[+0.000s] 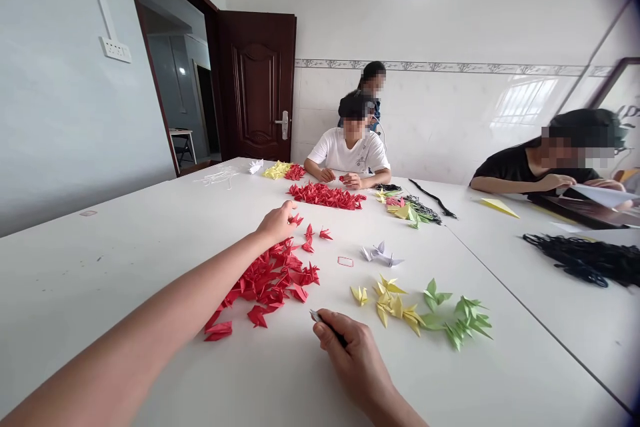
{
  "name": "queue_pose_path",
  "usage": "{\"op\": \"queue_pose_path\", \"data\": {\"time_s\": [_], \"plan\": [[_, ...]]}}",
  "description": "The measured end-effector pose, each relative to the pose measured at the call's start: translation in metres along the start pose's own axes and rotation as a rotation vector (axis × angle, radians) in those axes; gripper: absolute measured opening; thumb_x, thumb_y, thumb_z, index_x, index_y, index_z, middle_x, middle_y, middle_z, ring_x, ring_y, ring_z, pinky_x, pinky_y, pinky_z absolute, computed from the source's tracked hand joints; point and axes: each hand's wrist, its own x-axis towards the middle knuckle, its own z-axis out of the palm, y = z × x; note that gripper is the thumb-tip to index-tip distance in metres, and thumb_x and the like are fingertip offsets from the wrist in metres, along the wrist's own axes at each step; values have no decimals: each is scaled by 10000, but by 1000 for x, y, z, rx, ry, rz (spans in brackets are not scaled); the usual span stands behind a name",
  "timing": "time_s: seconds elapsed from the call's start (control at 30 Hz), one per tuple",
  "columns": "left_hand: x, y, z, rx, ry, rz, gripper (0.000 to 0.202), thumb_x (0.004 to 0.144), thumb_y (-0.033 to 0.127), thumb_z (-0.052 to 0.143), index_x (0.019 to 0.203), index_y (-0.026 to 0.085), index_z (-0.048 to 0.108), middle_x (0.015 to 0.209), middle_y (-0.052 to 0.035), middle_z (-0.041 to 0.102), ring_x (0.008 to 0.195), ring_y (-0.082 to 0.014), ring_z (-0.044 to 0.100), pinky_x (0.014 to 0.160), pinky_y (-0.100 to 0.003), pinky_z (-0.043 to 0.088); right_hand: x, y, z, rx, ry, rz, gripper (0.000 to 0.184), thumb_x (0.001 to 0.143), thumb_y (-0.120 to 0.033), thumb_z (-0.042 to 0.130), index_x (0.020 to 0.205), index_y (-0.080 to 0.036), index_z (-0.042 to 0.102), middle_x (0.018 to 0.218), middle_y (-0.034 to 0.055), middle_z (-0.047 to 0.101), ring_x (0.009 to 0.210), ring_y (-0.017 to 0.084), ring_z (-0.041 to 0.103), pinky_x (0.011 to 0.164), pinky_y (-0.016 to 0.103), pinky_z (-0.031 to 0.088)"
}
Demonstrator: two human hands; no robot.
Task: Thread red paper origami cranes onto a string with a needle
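Observation:
My left hand point(277, 223) reaches out over the table, fingers closed on a red paper crane point(297, 220) at their tips. Just beneath that wrist spreads a heap of red paper cranes point(273, 280), partly hidden by my forearm. A few loose red cranes point(309, 233) lie right of the hand. Nearer to me, my right hand point(353, 350) is wrapped round a small tool point(315, 315) with a grey metal tip and a dark handle; its exact kind is hidden by the fingers. Yellow cranes point(395, 303) and green cranes point(463, 320) lie to its right.
White cranes point(381, 253) sit mid-table. Across from me a person in a white shirt point(350, 150) handles something red behind a row of red cranes point(327, 195). Black cords point(585, 259) lie at right, near a person folding paper point(600, 195). Table seams point(505, 285) run right.

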Motion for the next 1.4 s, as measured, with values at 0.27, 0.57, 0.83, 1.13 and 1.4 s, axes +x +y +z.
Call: {"op": "queue_pose_path", "data": {"time_s": [0.27, 0.57, 0.83, 1.13, 1.4], "plan": [[34, -12, 25, 113, -179, -135, 512, 650, 264, 609, 1140, 174, 487, 950, -72, 657, 774, -193, 622, 625, -236, 445, 1, 0, -4, 91, -1, -5, 280, 859, -286, 394, 622, -180, 498, 551, -33, 444, 514, 98, 402, 482, 184, 298], [16, -10, -3, 199, -282, -223, 159, 644, 321, 576, 692, 186, 645, 804, -45, 683, 726, -203, 616, 631, -258, 436, 1, -2, -4, 132, -20, 12, 307, 869, -303, 375, 589, -188, 428, 542, -41, 408, 504, 94, 380, 474, 189, 265], [7, -22, -4, 184, -235, -210, 59, 612, 235, 610, 590, 182, 623, 681, -21, 668, 714, -211, 607, 682, -304, 434, 1, -2, -4, 137, -40, 17, 303, 871, -322, 373, 606, -188, 433, 554, -45, 408, 522, 96, 411, 488, 188, 269], [-60, 5, -7, -13, 35, 174, 135, 821, 210, 433, 909, 182, 531, 950, -30, 613, 842, -122, 586, 759, -212, 458, 2, 1, -7, 154, 58, 0, 319, 866, -392, 397, 741, -159, 574, 577, -17, 499, 526, 110, 450, 480, 198, 334], [-153, 30, 7, -264, 46, 579, 346, 838, 150, 459, 1176, 187, 390, 939, -57, 614, 787, -131, 617, 687, -240, 521, 0, 7, -5, 345, 222, 86, 346, 786, -444, 546, 929, -134, 607, 699, 53, 623, 615, 158, 566, 563, 249, 470]]}}
